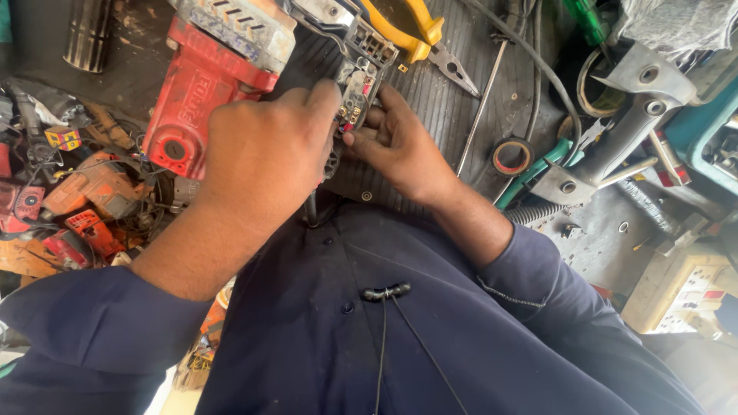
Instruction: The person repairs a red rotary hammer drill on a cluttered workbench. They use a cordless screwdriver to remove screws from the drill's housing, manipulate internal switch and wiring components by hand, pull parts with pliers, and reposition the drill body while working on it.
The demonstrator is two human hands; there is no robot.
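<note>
The worktop [492, 69] was a ribbed dark mat buried in repair-shop clutter, with a heap of orange and red tool shells [77, 207] off at 9 o'clock and metal brackets [615, 131] at 3 o'clock. Dead centre, just above the person's chest, sat the switch block [357, 84] of a red power tool [204, 84], opened up with its terminals showing.

The left hand [265, 157] came in from 7 o'clock, knuckles up, fingers curled down over the lower part of the block, so its grip was clamped on the switch block. The right hand [400, 146] reached in from 4 o'clock, palm turned inward, its fingertips [350, 138] pinched together right against the terminals (whether there was a wire or a tiny screw between them, I couldn't tell).

My take: for fiddly terminal work like this, keeping the left hand firm so the block doesn't rock matters most, and the right should work with small fingertip moves only.

Yellow-handled pliers [411, 31] lay at 12 o'clock, a thin rod [480, 107] beside them, and a roll of tape [513, 156] at 2 o'clock, all near but untouched.
</note>
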